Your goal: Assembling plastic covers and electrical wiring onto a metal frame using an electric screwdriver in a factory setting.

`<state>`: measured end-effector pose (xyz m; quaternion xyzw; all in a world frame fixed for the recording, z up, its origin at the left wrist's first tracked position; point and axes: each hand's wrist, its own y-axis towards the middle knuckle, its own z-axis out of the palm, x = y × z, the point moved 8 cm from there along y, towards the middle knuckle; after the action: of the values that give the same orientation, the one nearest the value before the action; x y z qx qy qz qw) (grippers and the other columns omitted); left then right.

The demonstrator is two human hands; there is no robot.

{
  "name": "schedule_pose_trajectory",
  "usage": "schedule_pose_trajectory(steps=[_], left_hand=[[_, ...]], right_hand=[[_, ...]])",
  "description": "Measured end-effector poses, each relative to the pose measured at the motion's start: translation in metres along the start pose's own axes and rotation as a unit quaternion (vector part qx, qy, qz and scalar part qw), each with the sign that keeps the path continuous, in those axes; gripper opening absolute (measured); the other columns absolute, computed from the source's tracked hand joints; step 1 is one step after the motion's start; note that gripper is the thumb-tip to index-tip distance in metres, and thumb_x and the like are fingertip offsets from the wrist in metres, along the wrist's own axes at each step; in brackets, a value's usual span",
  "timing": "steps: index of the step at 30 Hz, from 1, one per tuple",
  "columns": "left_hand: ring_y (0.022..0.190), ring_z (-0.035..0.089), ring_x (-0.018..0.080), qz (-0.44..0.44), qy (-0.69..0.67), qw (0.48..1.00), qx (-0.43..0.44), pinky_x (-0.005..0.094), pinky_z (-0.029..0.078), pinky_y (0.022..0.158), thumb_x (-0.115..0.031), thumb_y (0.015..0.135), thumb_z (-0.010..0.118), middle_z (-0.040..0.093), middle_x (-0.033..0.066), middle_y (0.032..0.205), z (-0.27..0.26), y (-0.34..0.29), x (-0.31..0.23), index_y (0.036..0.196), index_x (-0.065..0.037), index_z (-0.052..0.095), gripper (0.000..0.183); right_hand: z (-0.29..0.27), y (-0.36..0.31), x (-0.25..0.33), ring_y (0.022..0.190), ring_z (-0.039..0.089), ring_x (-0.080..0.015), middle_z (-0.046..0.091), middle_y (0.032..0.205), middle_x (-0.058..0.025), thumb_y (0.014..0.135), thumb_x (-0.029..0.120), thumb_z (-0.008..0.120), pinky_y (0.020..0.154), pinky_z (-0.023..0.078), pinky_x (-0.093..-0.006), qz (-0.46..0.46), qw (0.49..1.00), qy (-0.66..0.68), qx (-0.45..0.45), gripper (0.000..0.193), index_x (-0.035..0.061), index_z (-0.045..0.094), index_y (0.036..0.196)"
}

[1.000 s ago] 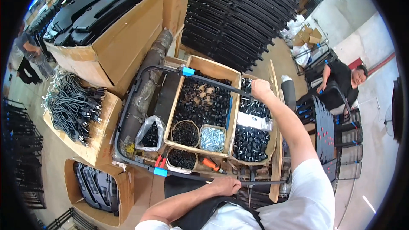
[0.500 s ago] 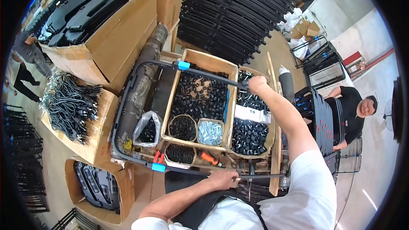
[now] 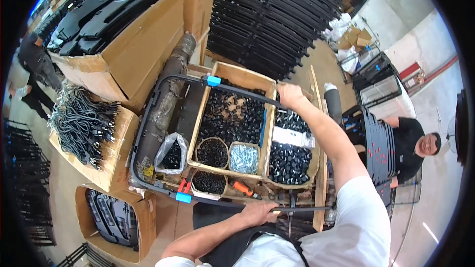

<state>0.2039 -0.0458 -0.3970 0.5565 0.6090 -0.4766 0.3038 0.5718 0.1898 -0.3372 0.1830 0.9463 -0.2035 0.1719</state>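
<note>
Here's the frame, a long black U spanning the centre of the picture, its curved end over at centre left, and both hands are on it. The right hand, just above centre, has its grip wrapped round the upper bar near that bar's right end; the left hand, bottom centre, has its grip curled on the lower bar, fingers partly hidden. One blue clip sits on the upper bar, another on the lower, with red handles right beside that one. Under the upper bar, mid-picture, it's the wooden box, loaded with black caps and, in its lower right corner, silvery screws. Just below the box lies an orange tool. Cables heap up at centre left, and at far right a co-worker in black stands behind dark panels.
</note>
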Motion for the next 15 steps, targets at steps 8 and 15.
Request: schedule_pose_trajectory(steps=[8, 15], left_hand=[[0.106, 0.071, 0.0413, -0.064, 0.013, 0.997, 0.029, 0.0559, 0.056, 0.089, -0.032, 0.097, 0.066, 0.074, 0.0193, 0.113, -0.002, -0.005, 0.002, 0.129, -0.017, 0.066, 0.035], [0.109, 0.071, 0.0399, -0.071, 0.142, 0.986, 0.059, 0.0522, 0.056, 0.086, -0.025, 0.094, 0.067, 0.073, 0.0191, 0.115, 0.011, 0.007, -0.018, 0.131, -0.014, 0.065, 0.038]], right_hand=[[0.026, -0.005, -0.011, 0.109, 0.072, -0.0415, 0.075, 0.112, -0.0254, 0.091, 0.026, 0.066, 0.094, 0.058, -0.0531, 0.009, 0.993, 0.117, 0.023, 0.034, -0.0023, 0.067, 0.110], [0.053, -0.021, -0.029, 0.108, 0.072, -0.0441, 0.074, 0.111, -0.0279, 0.095, 0.031, 0.067, 0.094, 0.057, -0.0542, 0.087, 0.979, 0.175, -0.060, 0.043, -0.0033, 0.058, 0.119]])
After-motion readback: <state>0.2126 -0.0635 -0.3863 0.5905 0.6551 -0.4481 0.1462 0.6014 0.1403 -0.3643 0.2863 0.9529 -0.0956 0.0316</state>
